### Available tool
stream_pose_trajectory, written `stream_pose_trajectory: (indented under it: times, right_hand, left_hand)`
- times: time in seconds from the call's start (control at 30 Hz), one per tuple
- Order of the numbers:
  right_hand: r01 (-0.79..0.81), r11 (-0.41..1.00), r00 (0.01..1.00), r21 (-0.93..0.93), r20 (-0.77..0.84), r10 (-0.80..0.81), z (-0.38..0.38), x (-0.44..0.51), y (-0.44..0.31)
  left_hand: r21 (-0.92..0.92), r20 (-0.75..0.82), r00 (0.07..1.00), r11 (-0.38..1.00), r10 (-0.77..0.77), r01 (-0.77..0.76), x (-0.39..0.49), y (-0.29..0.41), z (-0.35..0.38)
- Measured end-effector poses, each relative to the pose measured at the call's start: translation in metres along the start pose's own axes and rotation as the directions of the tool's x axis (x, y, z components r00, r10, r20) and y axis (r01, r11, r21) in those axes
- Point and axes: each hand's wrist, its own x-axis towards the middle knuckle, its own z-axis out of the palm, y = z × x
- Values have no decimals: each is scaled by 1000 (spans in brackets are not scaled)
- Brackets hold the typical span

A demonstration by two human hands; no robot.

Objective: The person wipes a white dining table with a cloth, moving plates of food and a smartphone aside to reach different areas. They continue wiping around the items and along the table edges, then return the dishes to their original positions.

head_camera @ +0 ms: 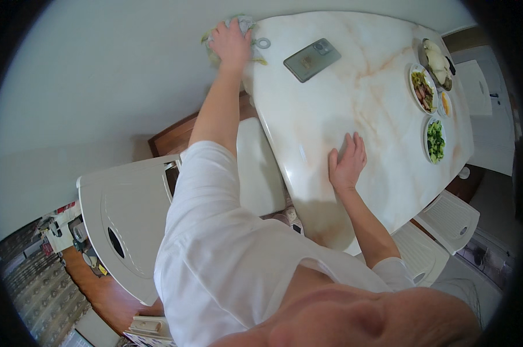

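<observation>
My left hand (pixel 231 43) is stretched out to the table's far left corner, by the wall. Its fingers grip a crumpled, pale plastic bag (pixel 245 22) with green and yellow edges, much of it hidden under the palm. Beside the thumb, a small grey ring (pixel 262 43) lies on the marble-patterned table (pixel 313 112). My right hand (pixel 349 165) rests palm down on the tabletop, fingers a little apart, holding nothing. Between the hands, towards the back, a grey-green smartphone (pixel 312 60) lies with its camera side up.
Along the right side stand a plate of meat and greens (pixel 422 91), a plate of broccoli (pixel 435 141), a small orange-filled dish (pixel 445 104) and a bowl of pale buns (pixel 437 63). White chairs (pixel 131 225) surround the table; a wall (pixel 114 86) borders its left.
</observation>
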Motion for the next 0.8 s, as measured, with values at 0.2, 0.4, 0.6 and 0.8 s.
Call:
stream_pose_trajectory:
  times: [0.2, 0.4, 0.6, 0.8]
  right_hand:
    - [4, 1000, 999, -19, -37, -4, 3, 0, 1]
    - [2, 1000, 1000, -8, -25, -3, 0, 0, -1]
    - [23, 999, 999, -35, -36, -25, 2, -2, 1]
    - [44, 996, 998, -73, -50, -47, 5, -1, -1]
  left_hand:
    - [150, 308, 951, 988, 0, -48, 30, 2, 0]
    - [171, 369, 927, 985, -66, 2, 39, -1, -2]
    - [147, 453, 868, 977, -203, 152, 35, -6, -23]
    - [128, 428, 891, 986, -152, 107, -11, -20, -38]
